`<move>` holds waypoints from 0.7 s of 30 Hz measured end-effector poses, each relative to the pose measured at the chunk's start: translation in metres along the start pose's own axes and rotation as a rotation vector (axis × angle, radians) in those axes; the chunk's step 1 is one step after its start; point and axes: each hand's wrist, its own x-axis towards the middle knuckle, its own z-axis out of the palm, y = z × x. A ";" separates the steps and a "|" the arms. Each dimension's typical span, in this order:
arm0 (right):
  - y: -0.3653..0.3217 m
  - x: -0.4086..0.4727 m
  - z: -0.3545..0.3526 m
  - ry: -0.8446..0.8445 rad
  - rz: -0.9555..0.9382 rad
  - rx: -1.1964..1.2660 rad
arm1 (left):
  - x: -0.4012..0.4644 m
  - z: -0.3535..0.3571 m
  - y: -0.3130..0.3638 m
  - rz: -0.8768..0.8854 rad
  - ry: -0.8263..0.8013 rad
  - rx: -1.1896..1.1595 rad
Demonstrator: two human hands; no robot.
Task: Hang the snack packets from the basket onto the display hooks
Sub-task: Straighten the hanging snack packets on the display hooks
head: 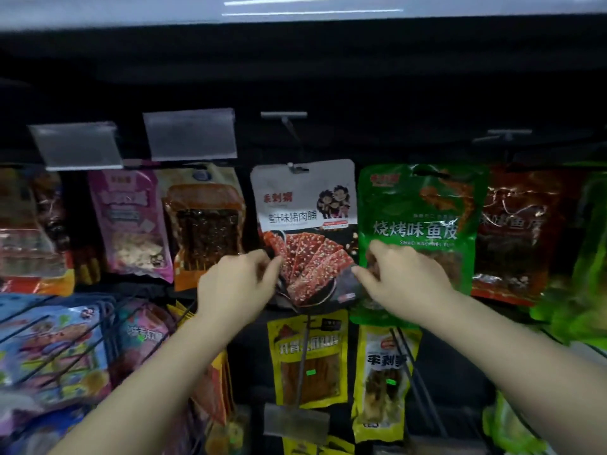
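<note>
The left hand (235,284) pinches the lower left edge of a white-topped foil snack packet with a picture of red sesame-dotted meat slices (307,224), thumb and fingers curled onto the foil. The right hand (402,277) grips the same packet at its lower right corner, fingers bent round the dark bottom edge. The packet hangs between the two hands with its punched hole at the tip of a thin grey metal display hook (292,133) (how far it sits onto the wire cannot be told through the blur).

Just right of it, partly behind the right hand, hangs a bright green plastic packet with white lettering (423,218), and beyond that a dark red packet (515,231). To the left hang an orange packet with a clear window (205,224) and a pink one (131,221), under two clear plastic price-tag holders (190,134). Below the hands two yellow packets (308,356) hang on a lower row, and blue and pink bags (49,349) sit behind black wire at the lower left.
</note>
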 end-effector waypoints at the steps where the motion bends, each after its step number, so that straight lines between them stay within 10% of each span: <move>1: -0.004 0.008 0.005 -0.006 0.026 0.050 | 0.006 -0.002 -0.012 -0.038 0.035 -0.011; 8: -0.017 0.054 0.035 -0.020 0.293 0.578 | 0.041 0.019 -0.049 -0.040 -0.141 -0.284; 21: -0.018 0.112 0.068 0.004 0.382 0.356 | 0.100 0.064 -0.038 -0.152 -0.192 -0.145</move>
